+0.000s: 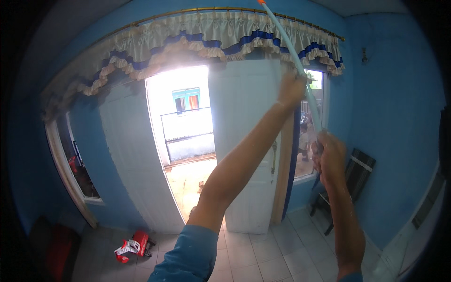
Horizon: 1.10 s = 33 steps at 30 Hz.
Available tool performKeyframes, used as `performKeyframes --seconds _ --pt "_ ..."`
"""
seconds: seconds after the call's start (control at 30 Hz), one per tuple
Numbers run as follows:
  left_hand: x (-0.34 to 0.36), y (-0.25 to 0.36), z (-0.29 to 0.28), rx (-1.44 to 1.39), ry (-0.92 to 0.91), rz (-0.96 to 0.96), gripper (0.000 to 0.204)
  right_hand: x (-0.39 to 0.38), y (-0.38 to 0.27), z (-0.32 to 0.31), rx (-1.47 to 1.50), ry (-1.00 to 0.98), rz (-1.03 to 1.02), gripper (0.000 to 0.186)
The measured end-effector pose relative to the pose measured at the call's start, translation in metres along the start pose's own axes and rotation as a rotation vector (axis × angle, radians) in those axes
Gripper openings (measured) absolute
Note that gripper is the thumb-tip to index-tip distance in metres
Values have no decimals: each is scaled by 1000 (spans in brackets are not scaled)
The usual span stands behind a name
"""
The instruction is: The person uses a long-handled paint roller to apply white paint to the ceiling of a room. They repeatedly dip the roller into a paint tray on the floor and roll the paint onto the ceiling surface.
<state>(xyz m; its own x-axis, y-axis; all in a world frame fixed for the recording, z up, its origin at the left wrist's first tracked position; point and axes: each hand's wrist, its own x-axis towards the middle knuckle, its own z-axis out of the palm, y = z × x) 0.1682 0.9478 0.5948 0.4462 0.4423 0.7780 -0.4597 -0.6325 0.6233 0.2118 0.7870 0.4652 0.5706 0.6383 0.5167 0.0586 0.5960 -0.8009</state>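
Both arms were raised toward the window beside the open white door point(244, 141). The left hand point(292, 88) was wrapped around a long pale pole point(289, 44), higher up, while the right hand point(329, 152) gripped its lower end in a closed fist. The pole slanted up to the frilled cream-and-blue valance point(188, 35) under the brass curtain rod point(155, 16). A red toy point(134, 246) lay on the tiled floor point(268, 258).

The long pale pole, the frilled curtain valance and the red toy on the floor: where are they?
pole point(287, 41), head view, mid shaft
valance point(188, 37), head view, cream frill
red toy point(135, 246), head view, its body
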Motion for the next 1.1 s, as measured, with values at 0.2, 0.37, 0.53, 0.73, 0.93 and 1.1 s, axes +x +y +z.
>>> performKeyframes --seconds 0.2,0.37,0.53,0.73,0.93,1.1 --pt "53 -21 -55 112 -40 27 26 76 13 52 -68 42 -125 18" --pt "88 -32 -73 22 20 46 27 118 15 75 -50 9 -198 22" --pt "109 -22 -77 -67 -30 41 27 154 -3 89 -67 -30 -232 20" --pt "119 -3 -74 -25 3 13 20 165 -29 99 -89 -5 -213 24" --pt "118 22 -53 -20 3 18 20 163 -49 82 -87 32 -250 22" --pt "107 46 -19 -25 0 73 19 128 -79 53 -136 65 -285 20"
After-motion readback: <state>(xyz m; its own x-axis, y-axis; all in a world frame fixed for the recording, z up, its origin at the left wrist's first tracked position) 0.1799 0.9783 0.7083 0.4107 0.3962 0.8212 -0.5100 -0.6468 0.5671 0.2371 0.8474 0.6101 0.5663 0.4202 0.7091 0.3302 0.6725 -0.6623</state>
